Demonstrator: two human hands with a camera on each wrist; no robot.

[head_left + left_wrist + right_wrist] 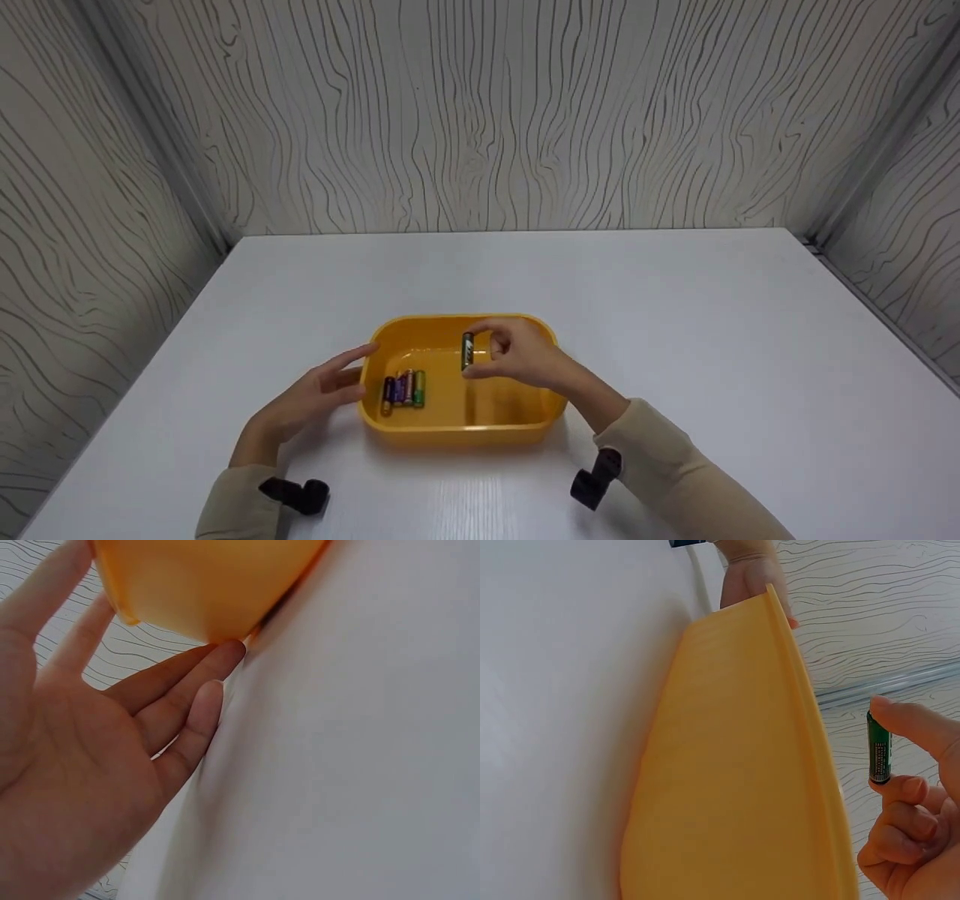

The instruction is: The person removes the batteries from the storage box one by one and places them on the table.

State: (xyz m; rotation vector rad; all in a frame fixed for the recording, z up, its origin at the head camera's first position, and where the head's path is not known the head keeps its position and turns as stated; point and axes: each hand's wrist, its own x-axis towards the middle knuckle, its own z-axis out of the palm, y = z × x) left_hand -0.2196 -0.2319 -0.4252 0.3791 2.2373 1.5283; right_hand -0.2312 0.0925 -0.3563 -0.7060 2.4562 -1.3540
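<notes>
My right hand point(525, 356) pinches a dark green battery point(467, 351) by its two ends, thumb at one end and a finger at the other, above a yellow plastic basin point(465, 430). In the right wrist view the battery point(880, 748) shows fine print on its side and is held above the basin's rim. Several batteries point(409, 388) lie side by side at the left inside the basin, purple, pinkish and green among them. My left hand point(311, 397) rests against the basin's left side, its fingers extended; the left wrist view shows fingertips point(231, 652) at the basin wall.
The basin stands on a white table point(675, 322). Panels with a wood-grain line pattern point(480, 112) rise behind the table and at both sides. Dark wrist cameras point(300, 495) are strapped to both wrists, over beige sleeves.
</notes>
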